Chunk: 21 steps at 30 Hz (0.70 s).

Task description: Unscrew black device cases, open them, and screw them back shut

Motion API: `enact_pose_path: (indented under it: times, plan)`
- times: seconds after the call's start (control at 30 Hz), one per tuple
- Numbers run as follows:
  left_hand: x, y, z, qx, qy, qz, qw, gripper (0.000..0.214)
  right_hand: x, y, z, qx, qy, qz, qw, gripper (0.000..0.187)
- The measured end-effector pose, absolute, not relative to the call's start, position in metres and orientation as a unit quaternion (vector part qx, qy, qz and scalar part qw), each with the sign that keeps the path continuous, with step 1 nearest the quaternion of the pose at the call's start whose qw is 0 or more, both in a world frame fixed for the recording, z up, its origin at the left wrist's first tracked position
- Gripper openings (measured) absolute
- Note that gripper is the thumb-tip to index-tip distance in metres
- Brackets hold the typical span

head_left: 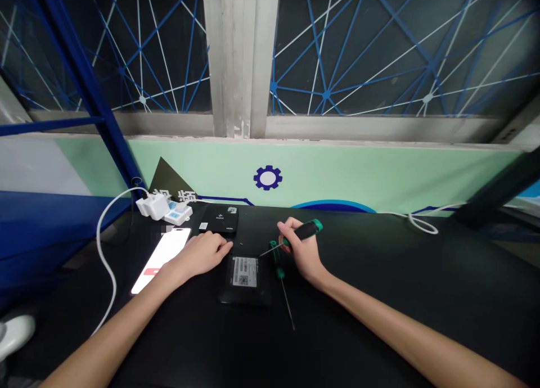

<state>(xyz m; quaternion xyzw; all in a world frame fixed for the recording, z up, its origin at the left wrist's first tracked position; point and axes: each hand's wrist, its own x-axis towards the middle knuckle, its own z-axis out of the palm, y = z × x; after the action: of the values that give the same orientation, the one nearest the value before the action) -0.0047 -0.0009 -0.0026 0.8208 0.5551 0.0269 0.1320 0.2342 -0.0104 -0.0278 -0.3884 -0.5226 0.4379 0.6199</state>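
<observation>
The right hand (300, 252) is gripping a green-and-black screwdriver (306, 231), while the open left hand (200, 254) is resting just beside a flat black device (244, 281) showing a white label (244, 271).

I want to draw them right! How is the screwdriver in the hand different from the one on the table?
The held screwdriver in the right hand is lifted up, while the lying screwdriver rests flat on the black table. The held screwdriver's shaft points left; the lying screwdriver's shaft points toward the camera. Both have green-and-black handles and thin metal shafts.
</observation>
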Motion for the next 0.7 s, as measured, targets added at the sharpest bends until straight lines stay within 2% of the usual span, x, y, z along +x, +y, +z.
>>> enact_pose_path:
  times: [0.33,0.5,0.7]
  plan:
    - [-0.003,-0.003,-0.002,0.820,0.561,0.023,0.116,0.051,0.231,-0.009,-0.023,-0.413,-0.582,0.385,0.586,0.040]
    - [-0.003,-0.002,-0.004,0.820,0.561,0.018,0.111,0.052,0.225,-0.011,-0.021,-0.395,-0.565,0.416,0.592,0.041]
    - [-0.003,-0.002,-0.006,0.820,0.563,0.016,0.102,0.051,0.223,-0.014,-0.027,-0.354,-0.601,0.444,0.562,0.029]
